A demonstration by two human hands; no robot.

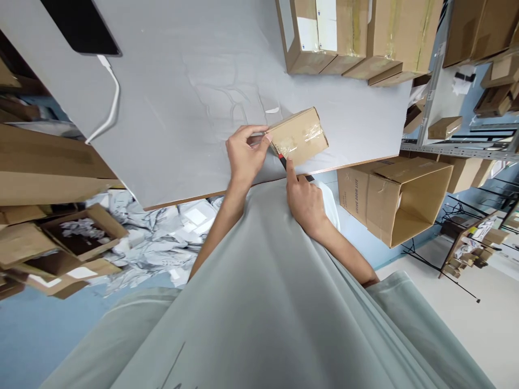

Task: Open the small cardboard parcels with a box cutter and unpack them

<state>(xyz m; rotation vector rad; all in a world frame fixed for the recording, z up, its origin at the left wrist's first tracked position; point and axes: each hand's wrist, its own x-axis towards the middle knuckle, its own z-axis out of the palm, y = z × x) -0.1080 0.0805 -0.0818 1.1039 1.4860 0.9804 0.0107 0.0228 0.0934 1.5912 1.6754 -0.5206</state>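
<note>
A small cardboard box (pixel 299 135), sealed with clear tape, lies near the front edge of a grey table (pixel 182 97). My left hand (pixel 244 154) pinches the box's left end with thumb and fingers. My right hand (pixel 305 201) is closed round a thin tool with a red and black handle (pixel 283 159), index finger stretched along it. The tool's tip meets the box's lower left edge. Most of the tool is hidden by my hand.
A black phone (pixel 81 24) with a white cable (pixel 110 102) lies at the table's far left. Open cardboard boxes (pixel 352 35) stand at the far right of the table. An open carton (pixel 399 197) sits below right. More boxes and grey mailer bags (pixel 133 248) lie on the floor at left.
</note>
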